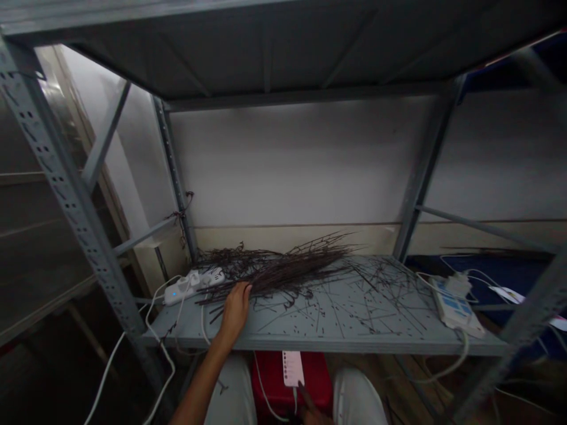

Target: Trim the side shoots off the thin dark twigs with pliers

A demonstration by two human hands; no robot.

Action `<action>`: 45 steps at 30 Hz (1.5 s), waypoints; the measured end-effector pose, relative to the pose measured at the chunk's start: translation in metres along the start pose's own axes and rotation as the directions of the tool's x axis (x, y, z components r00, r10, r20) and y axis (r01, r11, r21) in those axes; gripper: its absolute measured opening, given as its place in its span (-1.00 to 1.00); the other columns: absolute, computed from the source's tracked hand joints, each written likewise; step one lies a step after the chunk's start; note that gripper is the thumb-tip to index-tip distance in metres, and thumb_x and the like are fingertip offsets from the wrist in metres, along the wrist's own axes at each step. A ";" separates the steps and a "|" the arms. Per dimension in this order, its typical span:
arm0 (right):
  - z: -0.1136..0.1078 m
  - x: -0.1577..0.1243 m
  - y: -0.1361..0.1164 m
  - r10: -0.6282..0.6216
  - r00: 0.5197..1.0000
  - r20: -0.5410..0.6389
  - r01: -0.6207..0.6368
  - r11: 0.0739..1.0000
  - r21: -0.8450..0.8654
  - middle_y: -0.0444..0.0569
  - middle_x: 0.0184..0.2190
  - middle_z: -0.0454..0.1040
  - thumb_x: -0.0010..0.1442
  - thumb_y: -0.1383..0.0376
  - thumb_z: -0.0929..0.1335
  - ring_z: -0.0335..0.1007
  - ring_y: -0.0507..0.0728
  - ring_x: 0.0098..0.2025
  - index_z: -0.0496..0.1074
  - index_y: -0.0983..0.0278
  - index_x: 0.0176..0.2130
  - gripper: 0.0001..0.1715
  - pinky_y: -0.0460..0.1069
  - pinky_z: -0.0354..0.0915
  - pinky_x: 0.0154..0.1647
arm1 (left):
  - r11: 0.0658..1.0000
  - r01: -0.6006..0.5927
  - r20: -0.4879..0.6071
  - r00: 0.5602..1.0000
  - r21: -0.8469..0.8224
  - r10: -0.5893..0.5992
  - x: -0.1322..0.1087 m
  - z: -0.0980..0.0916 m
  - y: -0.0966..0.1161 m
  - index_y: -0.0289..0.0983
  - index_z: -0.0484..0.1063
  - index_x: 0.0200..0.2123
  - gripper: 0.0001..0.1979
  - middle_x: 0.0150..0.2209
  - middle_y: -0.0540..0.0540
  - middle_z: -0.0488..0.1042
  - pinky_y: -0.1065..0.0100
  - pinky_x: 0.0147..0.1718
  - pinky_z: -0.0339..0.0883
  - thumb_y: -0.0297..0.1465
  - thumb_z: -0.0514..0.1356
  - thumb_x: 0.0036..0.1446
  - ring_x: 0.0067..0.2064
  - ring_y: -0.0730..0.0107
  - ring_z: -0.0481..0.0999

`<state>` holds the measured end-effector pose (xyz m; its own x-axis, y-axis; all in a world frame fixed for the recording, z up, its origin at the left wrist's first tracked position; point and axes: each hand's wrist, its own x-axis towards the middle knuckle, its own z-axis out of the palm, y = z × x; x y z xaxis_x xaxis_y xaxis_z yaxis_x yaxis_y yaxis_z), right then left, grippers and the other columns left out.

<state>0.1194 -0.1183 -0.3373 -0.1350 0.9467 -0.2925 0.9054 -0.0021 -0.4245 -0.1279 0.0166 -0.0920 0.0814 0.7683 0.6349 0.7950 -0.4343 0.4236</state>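
My left hand (238, 302) is closed over the near left end of a loose bundle of long, thin, dark stems (292, 270) on the grey metal shelf (319, 342). Its fingertips press on the stems, partly hidden by the back of the hand. Low in the view, my right hand (312, 412) stretches a finger to the lower edge of a phone (292, 367) with a lit screen. A white cable runs from the phone, which is above a red surface (318, 378) between my knees. The rest of the right hand is dark and cut off by the frame.
A white power strip (177, 290) with plugs sits at the shelf's left end. Another power strip (456, 307) lies at the right end, with cables hanging down. Short dark scraps (316, 316) litter the shelf. Metal posts (75, 206) and an upper shelf (266, 53) frame the space.
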 end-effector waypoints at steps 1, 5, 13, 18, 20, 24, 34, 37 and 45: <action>0.001 -0.001 0.000 -0.004 1.000 0.009 0.004 1.000 -0.009 0.07 0.42 0.09 0.06 0.36 0.36 0.59 0.42 -0.04 0.57 0.16 -0.01 -0.52 0.26 0.46 0.02 | 1.000 0.014 -0.010 1.000 0.000 -0.014 0.005 -0.002 -0.001 -0.23 0.42 -0.02 -0.69 -0.13 -0.22 0.57 0.14 -0.07 0.40 -0.32 -0.09 0.44 -0.08 0.10 0.58; -0.012 -0.010 -0.007 -0.069 0.996 -0.061 0.069 0.998 -0.004 0.13 0.46 -0.02 0.04 0.34 0.38 0.51 0.37 0.09 0.50 0.21 0.09 -0.42 0.19 0.42 0.09 | 0.999 0.033 -0.003 0.999 0.002 -0.033 0.023 -0.007 -0.003 -0.26 0.43 -0.07 -0.74 -0.28 -0.18 0.58 0.15 -0.19 0.40 -0.31 -0.01 0.41 -0.22 0.10 0.60; -0.063 0.011 -0.020 -0.107 0.978 -0.176 0.109 0.994 -0.001 0.20 0.28 0.34 0.16 0.15 0.35 0.51 0.33 0.09 0.53 0.27 -0.07 -0.61 0.14 0.36 0.09 | 0.996 -0.065 0.133 0.988 -0.060 0.073 0.026 0.008 -0.013 -0.31 0.46 -0.10 -0.78 -0.13 -0.10 0.52 0.12 -0.13 0.46 -0.29 0.23 0.30 -0.14 0.26 0.55; -0.071 0.041 -0.013 -0.100 0.988 -0.119 0.092 0.993 -0.067 0.19 -0.05 0.59 0.20 0.06 0.38 0.54 0.31 0.01 0.52 0.28 -0.06 -0.57 0.16 0.38 0.01 | 0.992 -0.096 0.255 0.960 -0.076 0.113 0.011 0.015 -0.013 -0.30 0.45 -0.08 -0.83 -0.18 -0.08 0.51 0.16 -0.11 0.44 -0.47 0.23 0.25 -0.13 0.26 0.53; -0.072 0.047 -0.010 -0.090 0.991 -0.099 0.082 0.993 -0.089 0.16 -0.05 0.59 0.23 0.02 0.38 0.53 0.27 -0.01 0.51 0.31 -0.05 -0.54 0.18 0.38 0.02 | 0.994 -0.094 0.293 0.950 -0.063 0.108 0.007 0.015 -0.012 -0.29 0.46 -0.16 -0.82 -0.21 -0.07 0.51 0.23 -0.11 0.41 -0.60 0.21 0.18 -0.13 0.28 0.52; -0.074 0.051 -0.008 -0.087 0.994 -0.069 0.079 0.991 -0.105 0.18 -0.06 0.59 0.21 -0.04 0.38 0.54 0.27 -0.03 0.52 0.32 -0.06 -0.48 0.19 0.39 0.00 | 0.997 -0.075 0.354 0.932 -0.021 0.078 0.001 0.012 -0.011 -0.30 0.47 -0.18 -0.83 -0.19 -0.08 0.52 0.19 -0.07 0.38 -0.60 0.21 0.16 -0.11 0.25 0.52; -0.085 0.027 -0.011 -0.130 0.985 -0.113 0.132 0.991 0.012 0.14 0.06 0.55 0.22 0.05 0.34 0.47 0.32 0.10 0.51 0.17 0.08 -0.50 0.13 0.32 0.07 | 0.999 0.000 0.423 0.906 0.039 -0.016 -0.013 0.011 -0.007 -0.31 0.45 -0.09 -0.82 -0.18 -0.11 0.53 0.09 -0.03 0.37 -0.36 0.21 0.29 -0.11 0.21 0.54; -0.086 0.009 -0.019 -0.129 0.981 -0.145 0.144 0.984 0.100 0.15 0.17 0.46 0.17 0.06 0.37 0.42 0.32 0.16 0.52 0.21 0.06 -0.49 0.09 0.28 0.11 | 1.000 0.019 0.416 0.909 0.004 -0.019 -0.016 0.014 -0.006 -0.30 0.47 -0.15 -0.83 -0.16 -0.10 0.53 0.09 -0.05 0.39 -0.33 0.23 0.27 -0.12 0.22 0.53; -0.101 -0.051 -0.079 -0.177 0.957 -0.230 0.261 0.874 0.410 -0.04 -0.29 0.58 0.23 -0.11 0.33 0.49 0.15 -0.24 0.52 0.27 -0.20 -0.49 -0.04 0.35 -0.21 | 0.962 0.108 0.252 0.967 -0.253 -0.042 -0.017 0.009 0.007 -0.21 0.38 -0.34 -0.90 -0.27 -0.11 0.45 0.11 -0.01 0.31 -0.52 0.18 0.08 -0.11 0.13 0.46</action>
<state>0.0952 -0.1342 -0.2023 -0.1970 0.9804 -0.0075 0.5911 0.1127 -0.7987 -0.1188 0.0048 -0.1055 0.1968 0.8795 0.4333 0.6214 -0.4537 0.6387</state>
